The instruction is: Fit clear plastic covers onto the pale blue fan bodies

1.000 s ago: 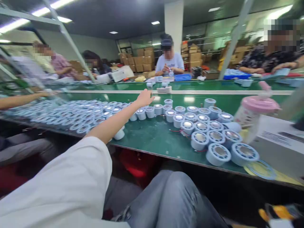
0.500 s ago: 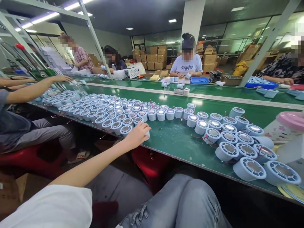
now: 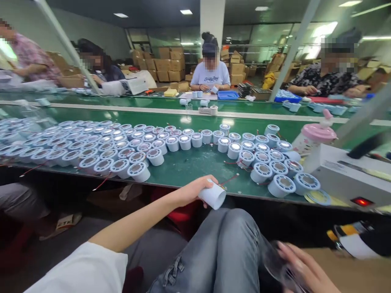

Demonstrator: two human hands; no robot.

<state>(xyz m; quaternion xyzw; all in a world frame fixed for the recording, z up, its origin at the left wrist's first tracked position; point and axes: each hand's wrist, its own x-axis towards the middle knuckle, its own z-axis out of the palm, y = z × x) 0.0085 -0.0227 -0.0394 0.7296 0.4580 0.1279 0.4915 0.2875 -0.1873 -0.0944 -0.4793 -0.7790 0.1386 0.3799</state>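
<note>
My left hand (image 3: 198,189) grips a light blue cylindrical housing (image 3: 213,194), tilted with its open end toward the lower right, above my knees at the table's edge. Red wires trail from it. At the lower right, my right hand (image 3: 301,264) is wrapped round a clear, see-through object (image 3: 282,266), blurred by motion. Many similar housings with round metallic discs (image 3: 119,167) stand in rows on the green table (image 3: 189,165) at the left. A smaller group (image 3: 262,171) stands at the right.
A pink-lidded cup (image 3: 317,134) and a grey machine with a lit red switch (image 3: 345,175) stand at the right. A yellow-and-black tool (image 3: 346,230) is below the table edge. Several people sit or stand across the line. Slanting posts cross the view.
The view has turned right. My left hand has lifted a housing off the table edge and tilted it over my knees. My right hand has come into view with the clear object.
</note>
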